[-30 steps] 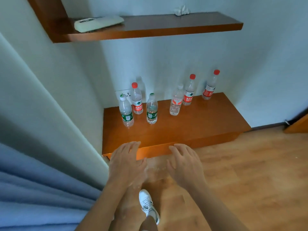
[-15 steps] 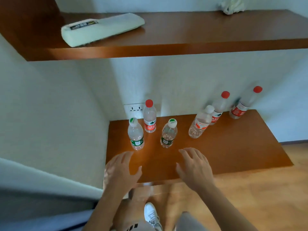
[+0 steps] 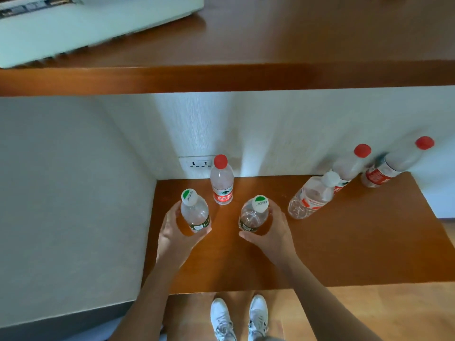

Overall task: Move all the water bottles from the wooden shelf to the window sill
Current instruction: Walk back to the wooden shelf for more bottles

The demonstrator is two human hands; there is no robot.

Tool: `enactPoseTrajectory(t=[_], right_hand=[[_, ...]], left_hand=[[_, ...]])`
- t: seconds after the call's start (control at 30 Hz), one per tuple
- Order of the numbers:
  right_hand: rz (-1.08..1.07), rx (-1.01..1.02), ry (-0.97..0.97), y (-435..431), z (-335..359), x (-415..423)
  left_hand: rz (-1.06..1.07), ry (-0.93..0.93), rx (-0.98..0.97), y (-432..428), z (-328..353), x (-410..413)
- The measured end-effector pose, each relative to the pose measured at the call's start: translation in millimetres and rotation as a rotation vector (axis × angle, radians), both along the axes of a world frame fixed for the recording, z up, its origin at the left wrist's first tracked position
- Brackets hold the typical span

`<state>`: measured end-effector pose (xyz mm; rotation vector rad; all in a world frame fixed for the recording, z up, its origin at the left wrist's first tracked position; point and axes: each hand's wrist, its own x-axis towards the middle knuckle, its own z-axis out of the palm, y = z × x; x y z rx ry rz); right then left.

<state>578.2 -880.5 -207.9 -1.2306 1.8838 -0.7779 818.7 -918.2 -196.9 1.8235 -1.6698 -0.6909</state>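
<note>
Gripping the left green-capped bottle [image 3: 195, 212] with the left hand [image 3: 176, 232], fingers [image 3: 172, 214] curled close round its 9 o'clock side, thumb at 6. Gripping the right green-capped bottle [image 3: 253, 214] with the right hand [image 3: 273, 232], curled round at 3 o'clock. Both upright on the wooden shelf [image 3: 344, 242]. At 12 o'clock between them, a red-capped bottle [image 3: 222, 183].

6 bottles stand on the lower shelf [image 3: 357, 247]. At front left, the left hand [image 3: 172, 232] curls round the left bottle [image 3: 194, 212]; just right, the right hand [image 3: 273, 232] curls round the middle bottle [image 3: 253, 215]. Behind and between them, a 3rd bottle [image 3: 222, 183] stands before the socket [image 3: 198, 164]. A row [image 3: 349, 166] of 3 runs toward the back right. The upper shelf [image 3: 246, 77] hangs above.
</note>
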Motion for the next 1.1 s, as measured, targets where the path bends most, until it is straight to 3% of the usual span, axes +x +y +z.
enactPoseTrajectory(t=[0.17,0.53,1.1], right_hand=[[0.007,-0.048,-0.052,-21.9,-14.5,8.0],[-0.017,-0.07,-0.064,-31.4,-5.5,14.8],[0.012,-0.382,-0.204,-25.8,112.6,21.5]], left_hand=[[0.004,-0.004,-0.011,-14.2,-11.2,-12.7],[0.101,0.23,0.151,-31.4,-6.9,-27.2],[0.09,0.521,-0.03,-3.5,118.2,-54.2]])
